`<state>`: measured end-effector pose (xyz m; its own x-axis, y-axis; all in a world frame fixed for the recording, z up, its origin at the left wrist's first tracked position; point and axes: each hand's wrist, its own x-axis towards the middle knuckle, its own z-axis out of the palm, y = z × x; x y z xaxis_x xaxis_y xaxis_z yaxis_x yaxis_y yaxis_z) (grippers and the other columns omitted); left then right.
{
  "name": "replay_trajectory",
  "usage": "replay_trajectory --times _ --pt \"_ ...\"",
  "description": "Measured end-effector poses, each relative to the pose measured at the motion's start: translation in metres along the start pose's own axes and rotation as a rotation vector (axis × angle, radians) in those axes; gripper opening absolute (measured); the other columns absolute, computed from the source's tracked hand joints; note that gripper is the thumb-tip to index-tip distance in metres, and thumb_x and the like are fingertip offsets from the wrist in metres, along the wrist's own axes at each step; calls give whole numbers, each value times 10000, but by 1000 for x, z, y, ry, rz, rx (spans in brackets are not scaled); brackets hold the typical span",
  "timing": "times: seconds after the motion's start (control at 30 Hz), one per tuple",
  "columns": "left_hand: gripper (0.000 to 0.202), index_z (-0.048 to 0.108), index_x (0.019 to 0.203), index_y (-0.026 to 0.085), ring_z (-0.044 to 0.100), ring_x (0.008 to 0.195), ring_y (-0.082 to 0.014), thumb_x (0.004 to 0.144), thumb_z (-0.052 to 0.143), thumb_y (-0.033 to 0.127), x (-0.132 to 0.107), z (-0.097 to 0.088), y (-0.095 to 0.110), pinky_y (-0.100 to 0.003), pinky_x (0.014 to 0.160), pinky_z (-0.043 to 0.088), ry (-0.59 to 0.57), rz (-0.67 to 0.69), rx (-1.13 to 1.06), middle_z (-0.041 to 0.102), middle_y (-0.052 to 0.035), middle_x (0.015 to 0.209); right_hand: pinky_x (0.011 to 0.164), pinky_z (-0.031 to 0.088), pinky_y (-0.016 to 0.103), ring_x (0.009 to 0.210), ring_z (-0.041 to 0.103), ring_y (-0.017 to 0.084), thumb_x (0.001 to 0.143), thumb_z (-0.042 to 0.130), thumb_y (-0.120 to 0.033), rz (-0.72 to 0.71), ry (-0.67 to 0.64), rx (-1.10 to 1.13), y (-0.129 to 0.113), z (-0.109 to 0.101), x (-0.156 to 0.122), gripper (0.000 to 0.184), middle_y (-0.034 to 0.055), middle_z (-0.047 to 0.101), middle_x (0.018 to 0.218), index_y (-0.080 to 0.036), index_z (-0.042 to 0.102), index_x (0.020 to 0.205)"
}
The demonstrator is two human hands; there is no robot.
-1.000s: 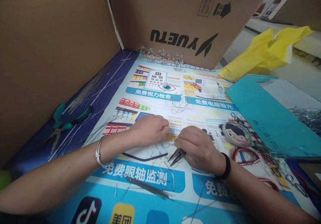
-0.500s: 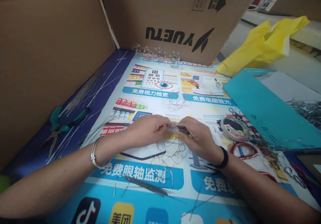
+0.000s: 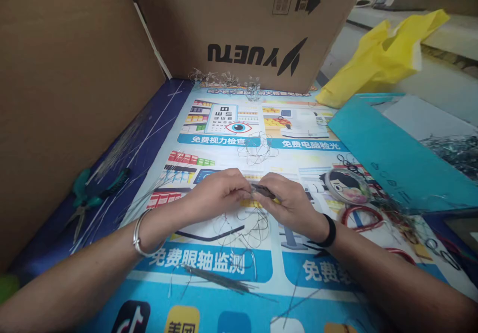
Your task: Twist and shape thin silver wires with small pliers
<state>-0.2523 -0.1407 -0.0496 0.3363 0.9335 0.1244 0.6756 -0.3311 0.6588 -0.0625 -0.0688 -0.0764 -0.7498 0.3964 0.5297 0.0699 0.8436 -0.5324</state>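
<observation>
My left hand is closed in a pinch on the end of a thin wire piece, whose bent loops hang below my fingers. My right hand is wrapped around small pliers with dark jaws and a bit of yellow showing; their tip meets the wire by my left fingertips. Fingers hide the exact point of contact. Just beyond the hands lies another tangle of looped wire. A bundle of straight cut wires rests on the printed sheet nearer to me.
Teal-handled pliers and loose straight wires lie on the left. Cardboard walls stand left and behind, with wire pieces along the base. Rightward are a round container, red wire coils, a teal box and a yellow bag.
The view has shifted slightly. The pliers have turned a little in my right hand, and more of their dark jaws shows. Both hands stay together at the wire.
</observation>
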Motion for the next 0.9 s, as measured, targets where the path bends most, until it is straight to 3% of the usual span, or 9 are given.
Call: replay_trajectory --times 0.23,0.43,0.53,0.7,0.9 --pt "176 627 831 180 567 749 -138 868 461 132 0 0 1 -246 659 409 -22 -91 48 625 -7 785 665 439 279 767 545 166 845 522 -141 -24 20 -87 -4 -7 -9 122 74 615 821 -141 585 950" --pt "151 605 823 184 571 750 -127 893 472 188 1 -1 0 -244 684 409 5 -152 18 650 10 802 648 343 330 708 479 205 824 491 -117 -79 -152 -612 -16 -10 -20 133 60 578 721 -174 592 757" --pt "173 596 811 184 560 747 -129 907 455 211 0 -1 -1 -249 682 402 9 -150 34 643 10 794 631 286 336 685 447 209 812 508 -106 -59 -208 -760 -18 -7 -21 136 52 562 705 -190 578 731" --pt "188 587 809 182 539 730 -131 920 443 226 0 -2 -2 -256 674 386 13 -100 80 623 6 770 635 248 334 689 429 210 797 537 -106 -10 -229 -813 -17 -7 -19 118 50 560 708 -196 576 731" --pt "176 576 833 186 518 727 -144 927 433 226 -1 -1 -4 -270 668 385 12 -136 158 608 1 768 644 236 336 693 427 213 797 540 -110 5 -238 -821 -18 -9 -20 114 52 565 715 -196 582 734"
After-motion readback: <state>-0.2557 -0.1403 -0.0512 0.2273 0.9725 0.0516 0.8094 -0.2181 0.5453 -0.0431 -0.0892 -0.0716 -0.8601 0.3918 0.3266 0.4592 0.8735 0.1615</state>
